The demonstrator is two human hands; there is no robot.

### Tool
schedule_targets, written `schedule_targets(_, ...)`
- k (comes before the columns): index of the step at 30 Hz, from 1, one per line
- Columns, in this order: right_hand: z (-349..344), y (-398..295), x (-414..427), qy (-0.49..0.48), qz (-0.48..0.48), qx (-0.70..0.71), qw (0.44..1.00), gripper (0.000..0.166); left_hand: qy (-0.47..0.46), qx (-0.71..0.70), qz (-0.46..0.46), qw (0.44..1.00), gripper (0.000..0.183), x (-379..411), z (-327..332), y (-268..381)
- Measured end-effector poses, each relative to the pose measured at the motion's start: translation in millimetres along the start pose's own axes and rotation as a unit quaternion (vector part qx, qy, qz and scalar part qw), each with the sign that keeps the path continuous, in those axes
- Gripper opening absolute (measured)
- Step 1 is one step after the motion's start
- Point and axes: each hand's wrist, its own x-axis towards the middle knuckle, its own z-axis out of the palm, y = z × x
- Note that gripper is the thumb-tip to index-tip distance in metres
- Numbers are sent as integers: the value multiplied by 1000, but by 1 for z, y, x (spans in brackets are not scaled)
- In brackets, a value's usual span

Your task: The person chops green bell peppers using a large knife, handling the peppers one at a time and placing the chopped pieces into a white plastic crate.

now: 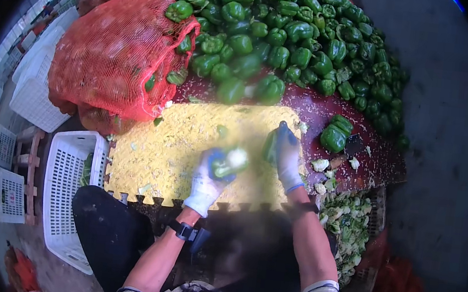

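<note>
My left hand (pixel 211 178), in a white and blue glove, holds an opened green bell pepper (pixel 224 168) with a pale core showing at its cut side. It is over a yellow foam mat (pixel 174 140) strewn with seeds. My right hand (pixel 289 154), gloved too, is at the mat's right side, its fingers around a blurred green piece (pixel 270 147) that looks like bell pepper. Beyond the mat rises a large heap of green bell peppers (pixel 302 29). A few whole peppers (pixel 333 138) sit right of my right hand, beside a small dark tool with a brown handle (pixel 337 161).
A red mesh sack (pixel 115 52) stands at the upper left. An empty-looking white plastic crate (pixel 67 197) is by my left knee, with some green inside. At the right, a crate of pepper cores (pixel 347 230) stands below the dark red board (pixel 319 106). More crates (pixel 6 195) stand far left.
</note>
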Motion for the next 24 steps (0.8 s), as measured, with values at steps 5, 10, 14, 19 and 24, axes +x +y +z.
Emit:
schedule_targets(5, 14, -27, -4, -79, 62, 298, 949, 37, 24, 49, 21, 998, 58, -10, 1, 6)
schedule_targets(10, 64, -57, -32, -300, 57, 566, 766, 45, 11, 135, 11, 991, 60, -11, 12, 15)
schedule_targets(14, 119, -137, -88, -327, 50, 373, 867, 48, -4, -88, -97, 991, 55, -11, 6, -24)
schedule_targets(19, 48, -96, -45, -186, -84, -27, 979, 43, 58, 52, 30, 997, 59, 8, -18, 25)
schedule_targets(24, 23, -52, -46, -239, -197, -216, 926, 52, 48, 229, 146, 961, 56, 6, -24, 34)
